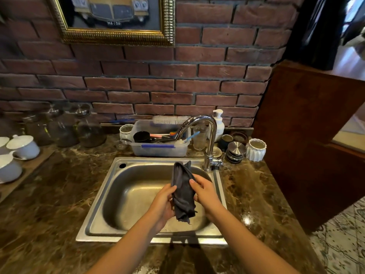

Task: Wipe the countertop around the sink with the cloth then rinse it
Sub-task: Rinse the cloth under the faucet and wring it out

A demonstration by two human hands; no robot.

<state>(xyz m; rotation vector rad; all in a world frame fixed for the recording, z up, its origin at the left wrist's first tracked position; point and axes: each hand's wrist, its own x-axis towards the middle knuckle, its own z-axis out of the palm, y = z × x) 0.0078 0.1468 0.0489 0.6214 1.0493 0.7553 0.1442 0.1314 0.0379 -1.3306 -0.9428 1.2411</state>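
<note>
A dark grey cloth [183, 192] hangs bunched lengthwise over the steel sink [110, 186]. My left hand [163, 204] grips its lower left side and my right hand [205, 191] grips its right side, both above the basin. The chrome tap [209, 135] curves over the sink's back right corner, with its spout just behind the cloth's top end. No water is seen running. The brown marble countertop [59, 194] surrounds the sink.
A clear plastic tub [160, 150] with brushes and utensils stands behind the sink. A soap pump bottle [219, 123], metal lids [236, 150] and a white ribbed cup [256, 149] sit at back right. Glass jars [65, 127] and white lidded cups [23, 146] stand left. A wooden panel [308, 135] borders the right.
</note>
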